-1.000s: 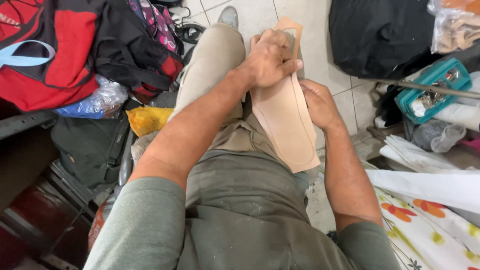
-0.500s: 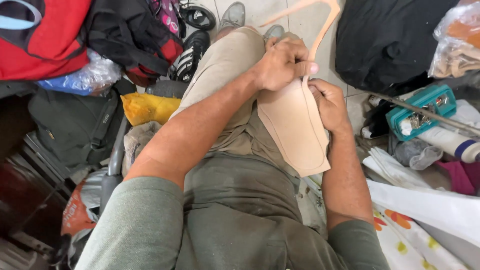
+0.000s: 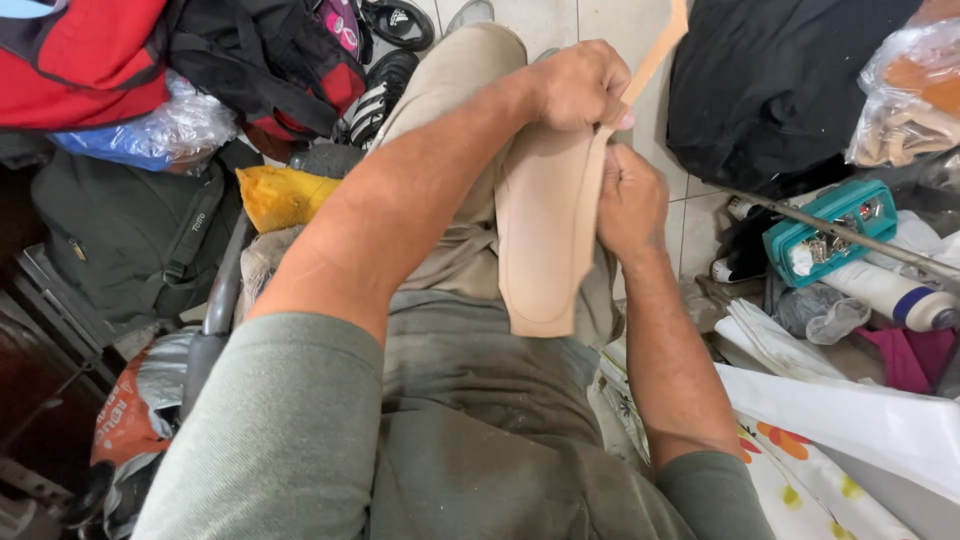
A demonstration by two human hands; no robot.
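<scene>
Tan leather sheet [image 3: 540, 240] is lying on the person's lap, its trimmed strip [image 3: 655, 50] now peeling higher than before; left hand [image 3: 580, 85] is pinching the strip, right hand [image 3: 628, 200] gripping the edge. Teal box [image 3: 830, 232] is holding metal clips.

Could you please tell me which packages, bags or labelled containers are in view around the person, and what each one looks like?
Teal plastic box: on the right, rectangular, small metal parts inside.
White tube: just below the box, lying down, blue cap.
Clear plastic bag: upper right, tan pieces inside.
Orange and white printed bag: lower left, crumpled.
Clear bag: upper left, over something blue.
No screens or signs.
</scene>
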